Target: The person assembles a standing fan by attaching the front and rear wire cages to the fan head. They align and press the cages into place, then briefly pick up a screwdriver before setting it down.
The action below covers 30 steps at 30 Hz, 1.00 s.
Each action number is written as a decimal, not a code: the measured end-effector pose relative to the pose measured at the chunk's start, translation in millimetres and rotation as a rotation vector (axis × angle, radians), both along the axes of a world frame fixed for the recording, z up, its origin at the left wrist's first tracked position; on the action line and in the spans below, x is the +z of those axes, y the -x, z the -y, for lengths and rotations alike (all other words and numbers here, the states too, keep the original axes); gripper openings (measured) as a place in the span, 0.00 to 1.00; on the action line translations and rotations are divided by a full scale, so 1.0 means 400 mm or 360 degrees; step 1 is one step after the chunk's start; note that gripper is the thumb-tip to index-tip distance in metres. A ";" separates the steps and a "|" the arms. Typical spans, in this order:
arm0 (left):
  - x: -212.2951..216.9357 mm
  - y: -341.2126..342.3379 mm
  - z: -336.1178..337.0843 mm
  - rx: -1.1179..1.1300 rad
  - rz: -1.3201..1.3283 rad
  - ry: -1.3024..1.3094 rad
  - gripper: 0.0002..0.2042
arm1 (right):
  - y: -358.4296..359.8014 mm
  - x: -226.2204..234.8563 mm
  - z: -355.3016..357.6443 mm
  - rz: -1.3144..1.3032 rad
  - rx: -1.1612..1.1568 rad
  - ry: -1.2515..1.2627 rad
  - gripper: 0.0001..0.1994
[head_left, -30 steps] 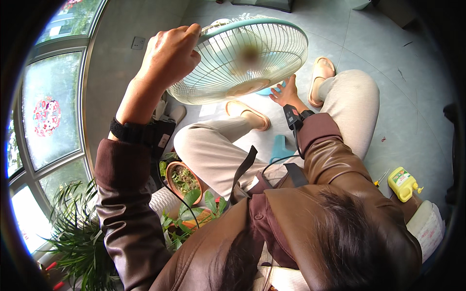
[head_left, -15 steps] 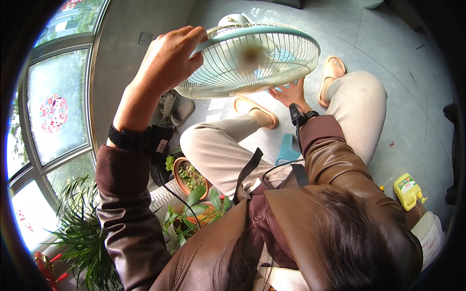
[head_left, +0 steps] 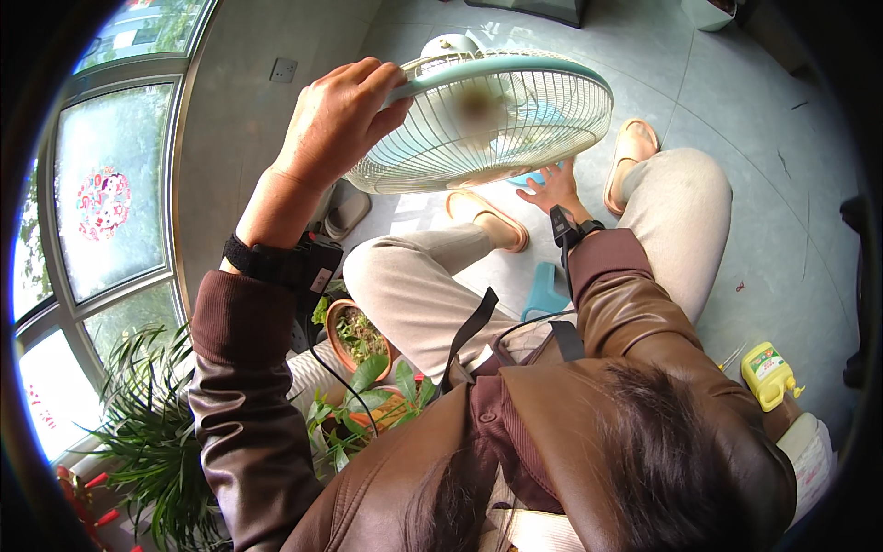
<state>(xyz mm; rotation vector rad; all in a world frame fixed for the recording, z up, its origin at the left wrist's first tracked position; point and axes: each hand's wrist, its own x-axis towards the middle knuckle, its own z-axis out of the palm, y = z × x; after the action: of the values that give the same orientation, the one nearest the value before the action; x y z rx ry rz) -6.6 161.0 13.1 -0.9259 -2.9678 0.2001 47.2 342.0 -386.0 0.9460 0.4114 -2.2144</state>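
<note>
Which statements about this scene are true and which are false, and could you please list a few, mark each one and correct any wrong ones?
1. The person's left grip is closed on the pale blue rim of the round white wire fan guard. True.
2. The person's right grip is clenched into a fist. False: its fingers are spread open.
3. The yellow plastic bottle is at the person's left. False: it is at their right.
4. A round orange-brown plant pot is near the person's left leg in beige trousers. True.
5. The person's open-heeled slippers are black. False: they are peach-coloured.
</note>
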 end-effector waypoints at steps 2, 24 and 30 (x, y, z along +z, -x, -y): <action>-0.006 0.000 -0.002 -0.0039 -0.0078 -0.0103 0.09 | 0.008 0.008 0.005 -0.0015 -0.0047 0.0021 0.45; -0.077 -0.042 -0.001 0.0274 -0.0179 -0.0765 0.08 | 0.050 0.027 0.036 -0.0015 -0.0092 0.0094 0.42; -0.085 -0.113 0.091 0.0209 -0.0281 -0.0600 0.24 | 0.052 0.041 0.044 0.0084 -0.0119 0.0080 0.40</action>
<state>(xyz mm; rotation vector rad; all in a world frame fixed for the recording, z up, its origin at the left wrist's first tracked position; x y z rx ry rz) 38.6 124.5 -20.9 -0.6328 -2.7623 -0.2543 26.4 324.3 -369.6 1.0054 0.2993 -2.2511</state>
